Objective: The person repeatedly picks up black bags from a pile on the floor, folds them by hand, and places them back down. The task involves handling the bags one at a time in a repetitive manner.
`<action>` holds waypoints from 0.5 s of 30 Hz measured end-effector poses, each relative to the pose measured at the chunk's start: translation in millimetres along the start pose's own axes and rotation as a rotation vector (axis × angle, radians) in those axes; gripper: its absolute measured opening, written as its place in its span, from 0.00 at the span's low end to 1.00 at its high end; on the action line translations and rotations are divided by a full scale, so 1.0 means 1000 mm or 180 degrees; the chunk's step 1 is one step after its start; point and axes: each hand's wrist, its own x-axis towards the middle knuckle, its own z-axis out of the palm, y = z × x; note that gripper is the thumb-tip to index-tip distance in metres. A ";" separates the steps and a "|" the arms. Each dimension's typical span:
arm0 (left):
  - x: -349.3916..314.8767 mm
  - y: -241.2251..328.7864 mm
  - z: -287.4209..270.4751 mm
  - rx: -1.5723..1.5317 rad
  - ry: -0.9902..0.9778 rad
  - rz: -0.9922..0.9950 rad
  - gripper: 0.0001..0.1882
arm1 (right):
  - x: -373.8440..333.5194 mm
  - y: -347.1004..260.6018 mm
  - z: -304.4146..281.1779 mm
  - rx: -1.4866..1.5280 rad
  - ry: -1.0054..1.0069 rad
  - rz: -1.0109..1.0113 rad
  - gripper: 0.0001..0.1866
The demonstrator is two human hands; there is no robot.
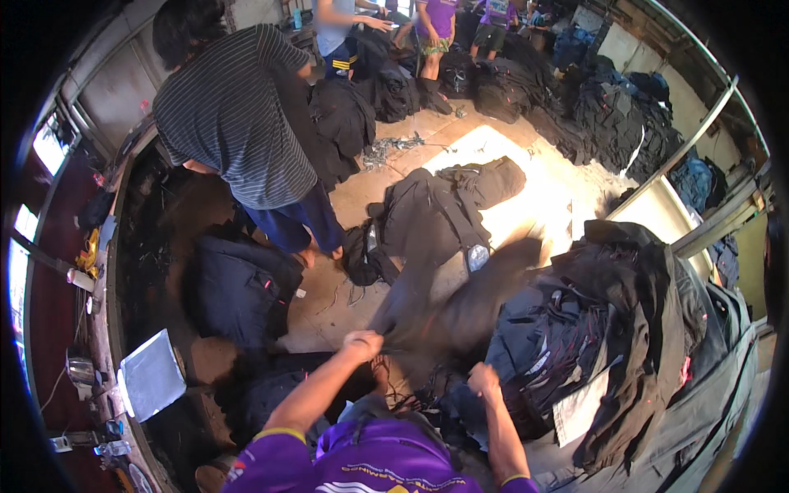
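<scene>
My left hand (pixel 362 343) is clenched on the edge of a dark garment (pixel 460 308) that streams away from me, blurred by motion. My right hand (pixel 483 380) grips the same garment lower down, beside a tall heap of black garments (pixel 625 329) at my right. Both forearms come out of purple sleeves with yellow cuffs at the bottom edge. Another dark garment (pixel 444 209) lies spread on the floor beyond my hands.
A person in a striped shirt (pixel 234 115) stands bent over at the left, next to a dark bundle (pixel 238 287). Several people stand at the back among more black piles (pixel 608 115). A workbench with small items runs along the left, with a grey board (pixel 150 374).
</scene>
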 end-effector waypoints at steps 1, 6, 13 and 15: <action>0.020 -0.029 0.033 -0.0890 0.0586 -0.1012 0.23 | 0.029 0.003 0.038 -0.0063 -0.0564 -0.0814 0.15; 0.049 -0.088 0.112 0.0130 -0.0708 -0.0165 0.22 | -0.004 0.008 0.111 0.0789 -0.0459 0.0486 0.19; 0.003 -0.068 0.072 -0.0227 0.0181 -0.0114 0.17 | -0.015 -0.019 0.012 0.1088 -0.0336 -0.0063 0.20; -0.003 -0.080 0.056 -0.0630 0.0658 0.0269 0.15 | -0.016 -0.020 -0.005 0.1148 0.0044 0.0072 0.20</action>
